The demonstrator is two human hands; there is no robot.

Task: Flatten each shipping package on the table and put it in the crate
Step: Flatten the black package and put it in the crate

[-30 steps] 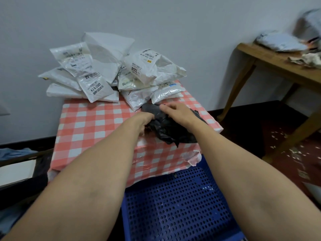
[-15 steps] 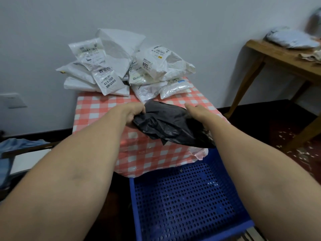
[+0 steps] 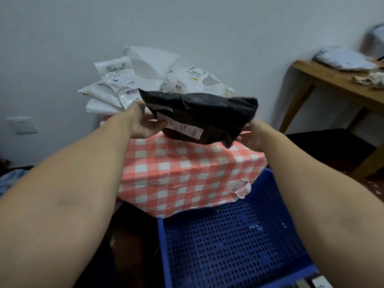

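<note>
A black shipping package (image 3: 207, 117) with a white label hangs in the air above the front edge of the table (image 3: 187, 169), which wears a red-and-white checked cloth. My left hand (image 3: 143, 121) grips its left end, thumb on the label side. My right hand (image 3: 252, 134) grips its right end from below, fingers mostly hidden behind the bag. Several white packages (image 3: 145, 80) are piled at the table's back against the wall. A blue perforated crate (image 3: 228, 242) stands on the floor below the table's front, nothing visible inside it.
A wooden side table (image 3: 336, 86) stands at the right with a grey package (image 3: 342, 59) and crumpled wrapping on it. A wall socket (image 3: 21, 124) is at the left. Blue cloth (image 3: 10, 181) lies low at the left edge.
Both hands have lifted the black package off the table and turned it so its label faces me. The view has tilted down, showing more of the crate.
</note>
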